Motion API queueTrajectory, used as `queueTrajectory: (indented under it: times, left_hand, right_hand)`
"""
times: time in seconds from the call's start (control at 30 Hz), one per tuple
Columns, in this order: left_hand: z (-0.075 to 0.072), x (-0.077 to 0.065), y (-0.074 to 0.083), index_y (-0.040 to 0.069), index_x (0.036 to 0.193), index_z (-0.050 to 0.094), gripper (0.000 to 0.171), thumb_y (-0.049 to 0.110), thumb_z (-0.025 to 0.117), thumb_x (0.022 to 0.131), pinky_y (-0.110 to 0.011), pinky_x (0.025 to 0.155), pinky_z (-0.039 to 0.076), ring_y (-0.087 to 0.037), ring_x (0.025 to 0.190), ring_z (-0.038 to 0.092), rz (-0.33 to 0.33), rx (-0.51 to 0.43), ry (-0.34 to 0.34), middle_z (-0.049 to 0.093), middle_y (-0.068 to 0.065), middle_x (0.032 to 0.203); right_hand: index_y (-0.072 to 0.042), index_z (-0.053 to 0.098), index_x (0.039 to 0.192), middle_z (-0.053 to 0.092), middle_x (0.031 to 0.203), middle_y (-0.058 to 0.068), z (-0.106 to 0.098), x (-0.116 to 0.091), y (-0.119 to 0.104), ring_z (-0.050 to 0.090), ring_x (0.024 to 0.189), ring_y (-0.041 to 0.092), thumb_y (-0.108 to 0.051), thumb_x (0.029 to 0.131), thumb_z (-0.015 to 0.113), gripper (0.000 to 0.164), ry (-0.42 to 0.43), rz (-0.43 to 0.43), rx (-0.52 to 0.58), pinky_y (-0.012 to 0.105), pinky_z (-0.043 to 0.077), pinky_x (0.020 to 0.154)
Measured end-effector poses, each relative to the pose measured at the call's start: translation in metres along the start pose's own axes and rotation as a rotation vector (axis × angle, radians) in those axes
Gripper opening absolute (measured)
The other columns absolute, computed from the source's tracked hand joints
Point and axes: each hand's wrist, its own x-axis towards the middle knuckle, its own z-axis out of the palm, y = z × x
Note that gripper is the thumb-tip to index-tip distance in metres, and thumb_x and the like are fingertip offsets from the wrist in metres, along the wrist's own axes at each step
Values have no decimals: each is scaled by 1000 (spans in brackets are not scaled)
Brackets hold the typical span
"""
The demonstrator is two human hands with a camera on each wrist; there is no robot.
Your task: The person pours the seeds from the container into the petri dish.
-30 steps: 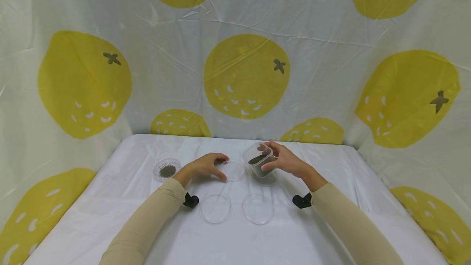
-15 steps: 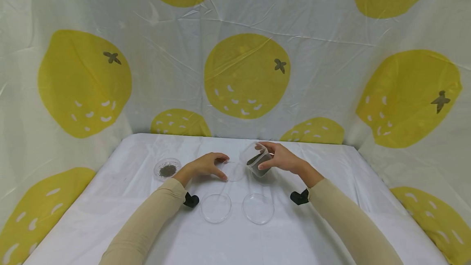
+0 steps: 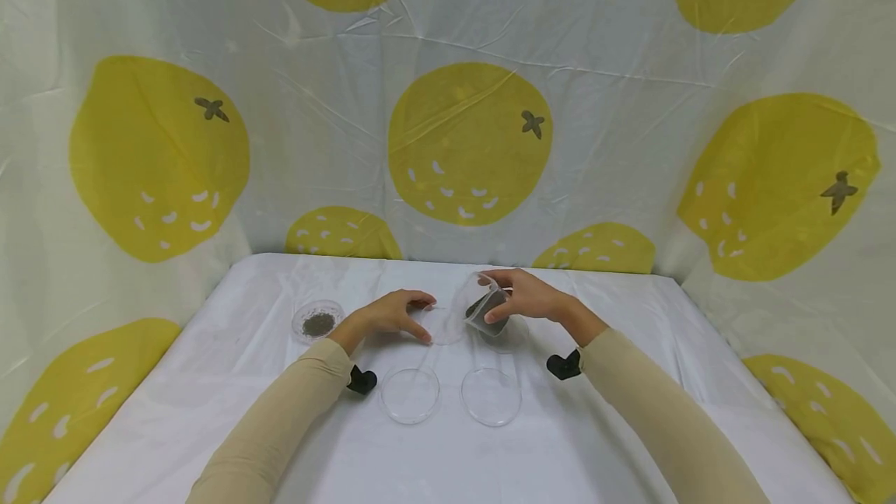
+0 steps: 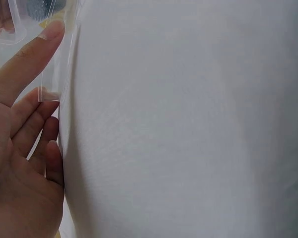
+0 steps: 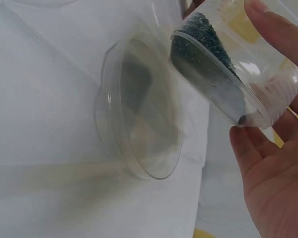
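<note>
My right hand grips a clear plastic tub part filled with dark granules. The tub leans to the left, its mouth facing the clear petri dish at my left hand. Thumb and fingers of that hand curl round the dish's rim, seen close up in the left wrist view with the thumb on one side. Another clear dish sits below the tub in the right wrist view. The granules bank up along the tub's lower side.
Two clear round dish pieces lie on the white cloth nearer the front, between my forearms. Left of my left hand stands a petri dish with dark granules in it. A lemon-print curtain hangs behind the table.
My right hand has moved slightly left and tipped the tub further over, so its mouth faces more to the left. The left hand has stayed at the dish.
</note>
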Motion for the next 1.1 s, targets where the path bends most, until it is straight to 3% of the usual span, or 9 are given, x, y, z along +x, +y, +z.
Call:
queueTrajectory:
  times: [0.3,0.57,1.1]
  left_hand:
    - [-1,-2,2,6,143,60,77,23,95,76,-43,117,33,-25,135,50,-4,-20,-3,62,-5,139]
    - [0,-2,2,6,143,60,77,23,95,76,-43,118,32,-26,136,49,-5,-20,2,61,-6,140]
    - [0,0,2,8,143,61,77,25,95,76,-44,118,32,-25,136,50,-30,-2,6,62,-5,140]
  right_hand:
    - [-8,42,158,51,153,9,-4,6,-11,42,143,37,-26,83,89,90,-51,44,-53,50,40,112]
    - [-7,44,157,49,153,16,-6,17,-20,45,140,39,-27,81,91,92,-93,78,-113,47,43,110]
    - [-8,46,156,48,154,13,-11,22,-24,45,140,40,-26,81,91,90,-129,61,-236,51,41,111]
